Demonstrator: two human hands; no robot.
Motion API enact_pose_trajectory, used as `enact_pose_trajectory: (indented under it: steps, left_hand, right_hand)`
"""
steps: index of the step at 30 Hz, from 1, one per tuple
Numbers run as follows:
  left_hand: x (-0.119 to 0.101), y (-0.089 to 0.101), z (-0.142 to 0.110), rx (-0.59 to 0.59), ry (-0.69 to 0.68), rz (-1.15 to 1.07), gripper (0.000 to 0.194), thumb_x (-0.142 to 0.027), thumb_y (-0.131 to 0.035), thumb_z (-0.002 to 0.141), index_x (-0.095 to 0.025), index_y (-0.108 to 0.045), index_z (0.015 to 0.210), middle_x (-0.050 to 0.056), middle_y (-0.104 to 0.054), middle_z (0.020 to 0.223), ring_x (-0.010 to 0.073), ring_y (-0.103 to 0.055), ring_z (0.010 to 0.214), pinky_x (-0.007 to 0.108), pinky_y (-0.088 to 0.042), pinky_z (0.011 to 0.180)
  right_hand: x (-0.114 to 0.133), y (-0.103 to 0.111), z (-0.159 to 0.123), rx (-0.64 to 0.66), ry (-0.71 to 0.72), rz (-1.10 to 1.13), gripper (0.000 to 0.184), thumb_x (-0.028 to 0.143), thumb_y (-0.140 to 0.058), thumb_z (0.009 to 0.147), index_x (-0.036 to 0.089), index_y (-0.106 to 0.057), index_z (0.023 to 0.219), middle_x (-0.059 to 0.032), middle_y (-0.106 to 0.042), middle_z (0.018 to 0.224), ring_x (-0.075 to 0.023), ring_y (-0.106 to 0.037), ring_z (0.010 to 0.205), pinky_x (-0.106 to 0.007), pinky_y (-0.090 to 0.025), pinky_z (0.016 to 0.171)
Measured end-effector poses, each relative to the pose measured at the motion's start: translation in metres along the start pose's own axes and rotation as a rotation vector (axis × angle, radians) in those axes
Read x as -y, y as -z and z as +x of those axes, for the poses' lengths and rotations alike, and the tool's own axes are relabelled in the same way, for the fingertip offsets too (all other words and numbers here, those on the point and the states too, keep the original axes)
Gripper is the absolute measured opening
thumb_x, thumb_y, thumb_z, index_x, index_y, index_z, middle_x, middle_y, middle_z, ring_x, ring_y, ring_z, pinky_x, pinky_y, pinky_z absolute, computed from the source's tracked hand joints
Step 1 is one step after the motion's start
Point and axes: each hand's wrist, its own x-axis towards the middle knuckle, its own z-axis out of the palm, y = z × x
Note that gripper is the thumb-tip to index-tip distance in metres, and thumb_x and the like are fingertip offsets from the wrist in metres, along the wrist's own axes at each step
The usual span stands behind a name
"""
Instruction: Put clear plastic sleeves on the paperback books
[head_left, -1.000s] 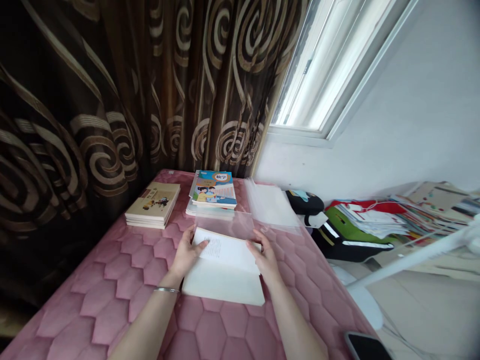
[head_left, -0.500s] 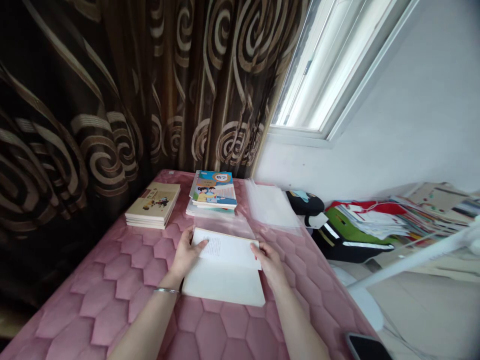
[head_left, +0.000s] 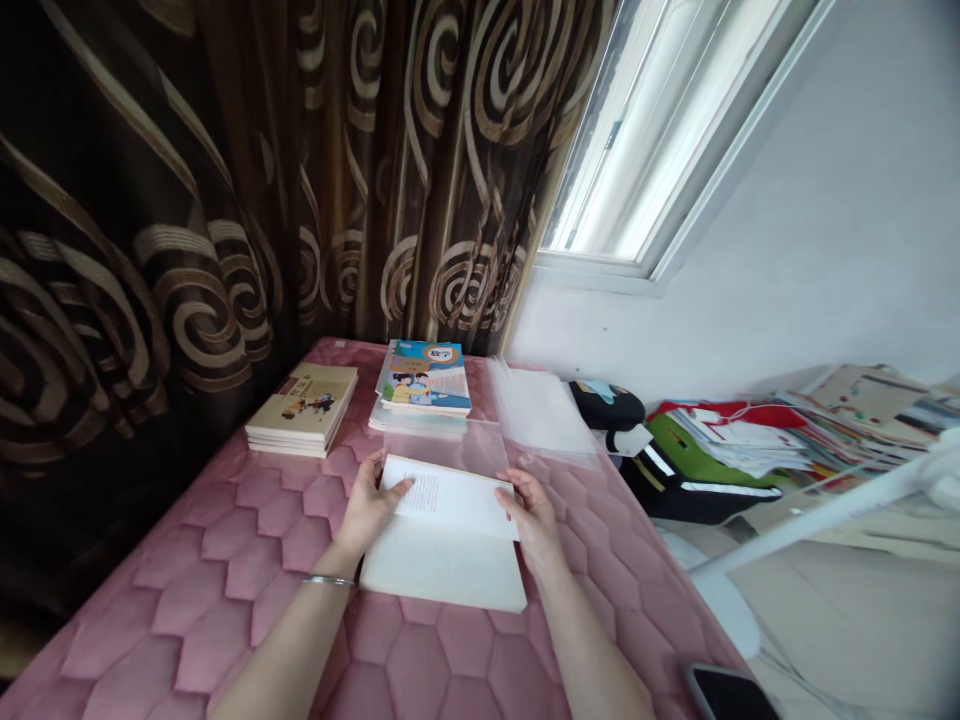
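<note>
An open book (head_left: pixel 442 565) lies in front of me on a pink quilted surface, its far leaf printed with small text at the left. My left hand (head_left: pixel 373 505) grips the far left edge of the book, thumb on the page and fingers curled behind. At the far right edge my right hand (head_left: pixel 529 510) holds it the same way, fingers around the corner. A clear plastic sleeve (head_left: pixel 450 445) stretches out beyond the book's far edge, next to both hands' fingertips. How far the book sits inside it is hidden.
A stack of beige books (head_left: pixel 304 405) stands at the left, a stack of colourful textbooks (head_left: pixel 424 380) at the back. Clear plastic covers (head_left: pixel 540 410) lie at the right. A phone (head_left: pixel 731 692) rests by the near right edge. Bags and papers (head_left: pixel 742 440) lie beyond.
My right hand slid outward along the page edge, then back in slightly. The clear sleeve dipped and rose again past the far edge. My left hand kept its grip.
</note>
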Motion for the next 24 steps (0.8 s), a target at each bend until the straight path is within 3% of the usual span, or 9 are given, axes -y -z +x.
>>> enact_pose_trajectory:
  steps: [9,24]
  left_hand:
    - [0.003,0.001,0.001,0.012,-0.002,0.035,0.063,-0.034,-0.076,0.064,-0.020,-0.044,0.117,0.009,-0.061,0.116,0.0224,-0.058,0.107,0.034,-0.047,0.089]
    - [0.002,0.001,0.001,0.006,0.011,0.040,0.061,-0.034,-0.076,0.063,-0.020,-0.047,0.115,0.009,-0.063,0.114,0.0225,-0.061,0.103,0.036,-0.048,0.089]
  right_hand:
    - [-0.008,0.003,0.007,0.019,-0.015,0.023,0.060,0.036,-0.081,0.054,0.023,-0.058,0.107,-0.0021,-0.065,0.091,-0.0144,-0.055,0.065,-0.024,-0.039,0.049]
    - [-0.011,0.002,0.009,0.027,0.027,-0.007,0.060,0.038,-0.079,0.058,0.023,-0.055,0.110,0.0003,-0.063,0.084,-0.0122,-0.052,0.059,-0.023,-0.039,0.046]
